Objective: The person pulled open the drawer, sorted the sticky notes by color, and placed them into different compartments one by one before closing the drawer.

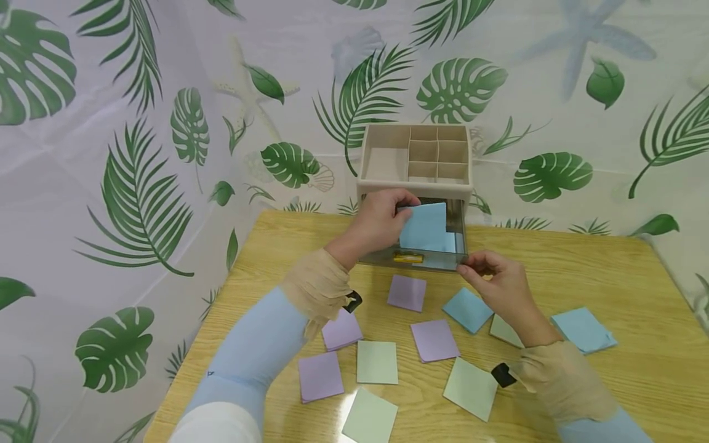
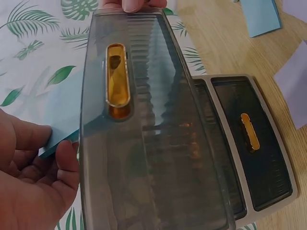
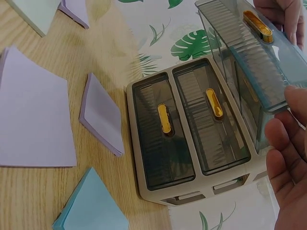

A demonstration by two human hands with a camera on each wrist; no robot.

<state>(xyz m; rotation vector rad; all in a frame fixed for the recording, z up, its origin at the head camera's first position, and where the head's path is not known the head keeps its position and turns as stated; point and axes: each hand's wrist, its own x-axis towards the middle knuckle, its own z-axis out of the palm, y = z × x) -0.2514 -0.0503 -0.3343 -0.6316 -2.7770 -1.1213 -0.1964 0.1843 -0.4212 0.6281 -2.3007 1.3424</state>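
My left hand (image 1: 379,220) pinches a pad of blue sticky notes (image 1: 423,226) between thumb and fingers, over the pulled-out top drawer (image 2: 158,191) of a beige desk organizer (image 1: 414,184). The drawer is smoky and see-through with a gold handle (image 2: 117,74). More blue paper (image 1: 456,242) lies inside it, partly hidden by the held pad. My right hand (image 1: 501,288) holds the drawer's right front corner, thumb against the front face. Two lower drawers with gold handles (image 3: 164,119) are closed in the right wrist view.
Purple pads (image 1: 407,293), pale green pads (image 1: 377,363) and blue pads (image 1: 468,310) lie spread on the wooden table (image 1: 626,271) before the organizer. The organizer's top has open compartments (image 1: 423,151). A leaf-patterned cloth (image 1: 310,104) hangs behind.
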